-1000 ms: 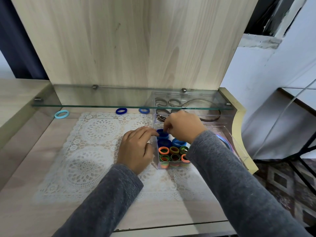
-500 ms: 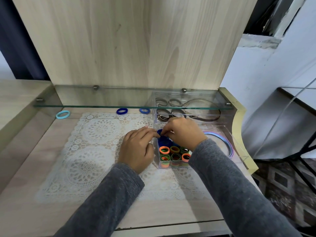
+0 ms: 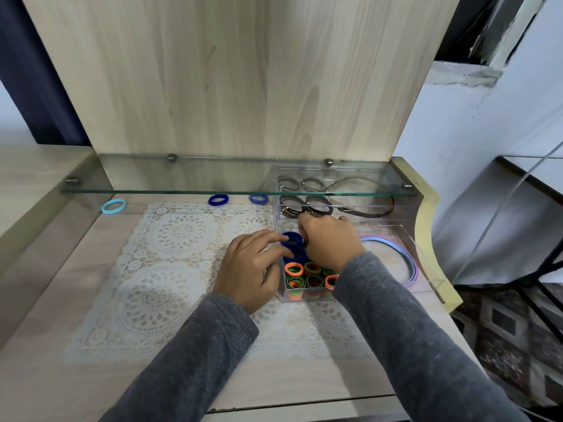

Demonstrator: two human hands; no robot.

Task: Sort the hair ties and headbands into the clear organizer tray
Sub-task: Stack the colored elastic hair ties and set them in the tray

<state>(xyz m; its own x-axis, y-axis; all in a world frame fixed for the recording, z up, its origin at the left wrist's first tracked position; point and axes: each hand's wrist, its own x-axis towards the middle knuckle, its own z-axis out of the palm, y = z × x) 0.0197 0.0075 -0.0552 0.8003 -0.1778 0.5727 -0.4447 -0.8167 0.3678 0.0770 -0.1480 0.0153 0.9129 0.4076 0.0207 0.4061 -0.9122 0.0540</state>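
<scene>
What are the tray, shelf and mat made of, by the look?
Tray: clear hard plastic, likely acrylic; glossy see-through walls with sharp edges.
Shelf: glass; transparent, greenish edge, resting on metal pegs.
Mat: white lace, fabric or vinyl, unclear; its openwork round patterns show the wood beneath.

Soft, even light — only faint shadows on the desk (image 3: 45,315); the glass shelf (image 3: 182,178) reflects mildly; edges bend from the wide lens — detail slightly soft.
</scene>
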